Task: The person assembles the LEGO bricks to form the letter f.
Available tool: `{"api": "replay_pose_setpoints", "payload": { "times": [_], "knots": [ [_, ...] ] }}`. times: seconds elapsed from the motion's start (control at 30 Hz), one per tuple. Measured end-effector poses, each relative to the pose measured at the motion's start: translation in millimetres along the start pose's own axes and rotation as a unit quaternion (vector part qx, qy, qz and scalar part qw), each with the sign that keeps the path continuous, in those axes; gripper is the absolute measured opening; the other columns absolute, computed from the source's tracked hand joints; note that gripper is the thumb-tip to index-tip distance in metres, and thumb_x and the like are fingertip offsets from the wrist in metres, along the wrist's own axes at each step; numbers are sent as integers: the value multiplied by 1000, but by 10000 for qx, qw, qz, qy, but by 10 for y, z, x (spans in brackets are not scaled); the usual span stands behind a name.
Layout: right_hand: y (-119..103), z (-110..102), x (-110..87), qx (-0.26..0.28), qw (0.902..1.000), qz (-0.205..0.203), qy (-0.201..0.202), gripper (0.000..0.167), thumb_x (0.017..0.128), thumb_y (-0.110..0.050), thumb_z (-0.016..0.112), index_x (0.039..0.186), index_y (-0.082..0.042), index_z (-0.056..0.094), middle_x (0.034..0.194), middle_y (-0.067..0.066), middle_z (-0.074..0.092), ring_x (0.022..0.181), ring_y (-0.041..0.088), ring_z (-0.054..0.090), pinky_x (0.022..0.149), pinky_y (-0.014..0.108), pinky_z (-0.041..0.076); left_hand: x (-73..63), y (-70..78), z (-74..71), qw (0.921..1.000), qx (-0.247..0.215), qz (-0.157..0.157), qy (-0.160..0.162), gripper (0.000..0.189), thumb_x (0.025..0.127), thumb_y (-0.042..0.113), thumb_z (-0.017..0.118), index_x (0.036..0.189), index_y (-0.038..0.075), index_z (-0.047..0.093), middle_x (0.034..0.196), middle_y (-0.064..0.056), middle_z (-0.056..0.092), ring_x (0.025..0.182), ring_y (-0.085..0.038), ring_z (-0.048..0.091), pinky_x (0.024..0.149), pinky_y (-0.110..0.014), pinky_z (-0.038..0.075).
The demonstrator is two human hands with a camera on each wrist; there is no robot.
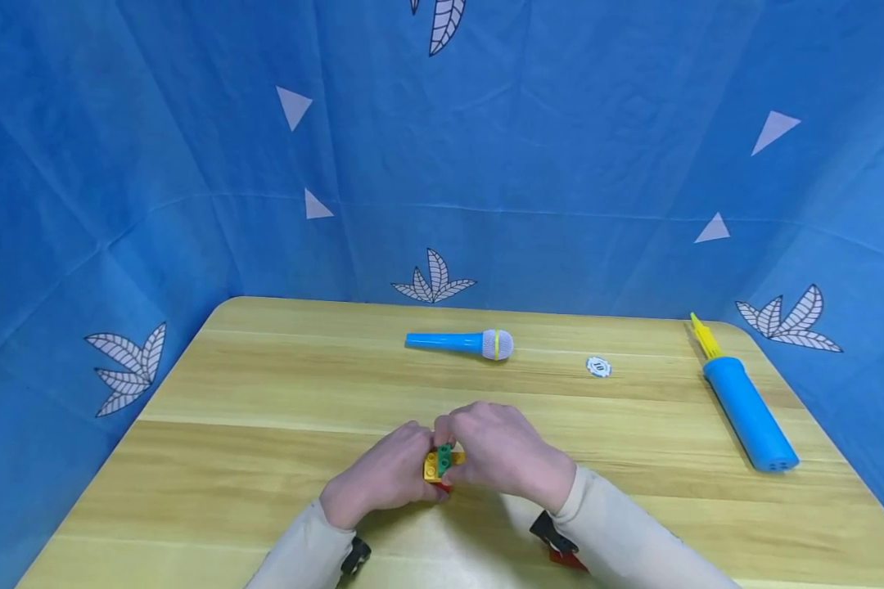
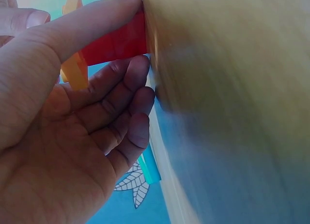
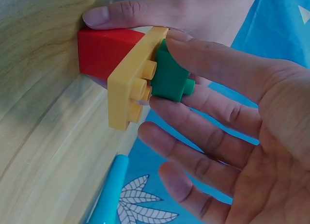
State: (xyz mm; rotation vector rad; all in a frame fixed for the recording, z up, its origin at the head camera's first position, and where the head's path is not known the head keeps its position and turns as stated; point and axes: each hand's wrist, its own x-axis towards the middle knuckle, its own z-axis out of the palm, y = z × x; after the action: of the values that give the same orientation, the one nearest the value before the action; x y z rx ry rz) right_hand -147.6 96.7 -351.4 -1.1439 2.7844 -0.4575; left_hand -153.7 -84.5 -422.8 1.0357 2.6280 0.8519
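Observation:
A small stack of toy building bricks stands on the table between both hands. Its base is a red brick [image 3: 106, 52], topped by a wider yellow brick [image 3: 121, 95] with round studs. On the yellow one sits a small green brick [image 3: 169, 73], off toward one end. My left hand [image 1: 386, 472] holds the red brick low down, thumb on one side and fingers curled on the other, close to the tabletop. Thumb and fingers of my right hand [image 1: 501, 451] pinch the green brick from above. The yellow brick's studs partly show beside the green one.
A blue toy microphone [image 1: 449, 343] lies behind the hands. Right of it is a round white chip [image 1: 599, 366] marked 10. Near the table's right edge lies a blue hand pump [image 1: 751, 415] with a yellow nozzle. A blue patterned curtain [image 1: 560, 164] surrounds the wooden table [image 1: 265, 393].

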Motion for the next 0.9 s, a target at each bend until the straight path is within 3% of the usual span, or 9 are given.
{"api": "replay_pose_setpoints", "payload": {
  "times": [0.6,0.9],
  "knots": [
    [-21,26,25,25,9999,159,-12,24,68,-18,90,84,-20,71,75,-13,61,60,5,47,50,24,42,-25,31,-9,9998,6,-186,22,30,71,19,89,86,24,63,79,19,56,76,-6,50,72,-23,45],
    [71,55,31,401,9991,119,-24,27,69,-22,90,88,-19,72,83,-14,66,74,3,56,61,26,47,-4,10,-1,9998,-92,-191,-28,31,71,18,89,84,25,61,77,20,56,75,-7,50,71,-24,44]
  ]
}}
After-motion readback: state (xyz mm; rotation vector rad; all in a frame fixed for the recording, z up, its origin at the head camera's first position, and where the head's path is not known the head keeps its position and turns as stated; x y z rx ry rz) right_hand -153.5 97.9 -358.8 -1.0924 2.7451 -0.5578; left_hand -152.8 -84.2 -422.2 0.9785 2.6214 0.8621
